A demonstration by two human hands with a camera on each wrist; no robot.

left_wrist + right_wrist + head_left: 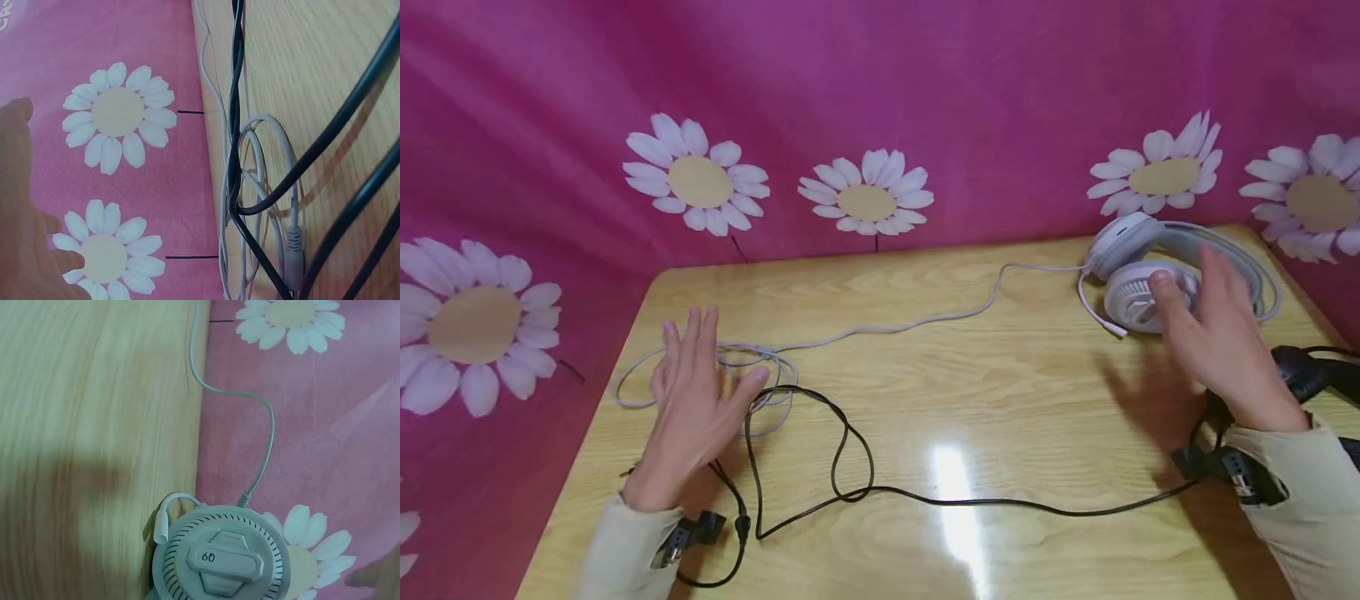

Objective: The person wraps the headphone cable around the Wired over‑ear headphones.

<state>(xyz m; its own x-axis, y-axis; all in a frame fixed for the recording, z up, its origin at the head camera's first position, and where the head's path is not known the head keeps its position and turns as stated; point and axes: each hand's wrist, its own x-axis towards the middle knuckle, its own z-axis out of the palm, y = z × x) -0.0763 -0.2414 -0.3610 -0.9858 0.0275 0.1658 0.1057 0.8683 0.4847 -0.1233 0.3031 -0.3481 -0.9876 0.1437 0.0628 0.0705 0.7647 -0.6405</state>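
Observation:
A white headset (pixel 1150 292) with a short microphone boom (pixel 1101 317) lies at the back right of the table. My right hand (pixel 1221 346) is spread over its near side, fingers extended, overlapping an earcup and the headband in the head view. In the right wrist view the round earcup (pixel 219 553) shows up close. My left hand (pixel 692 408) is held over the left side with straight fingers and thumb apart, holding nothing. Around it lie the coiled white cable (pixel 778 358) and a looped black cable (pixel 872 462). A thick cable connector (pixel 294 259) shows in the left wrist view.
Black objects (pixel 1296 371), partly hidden by my right wrist, lie at the right edge. The black cable runs towards them. A pink cloth (pixel 985 108) with daisies hangs behind the wooden table (pixel 1037 400) and along its left side.

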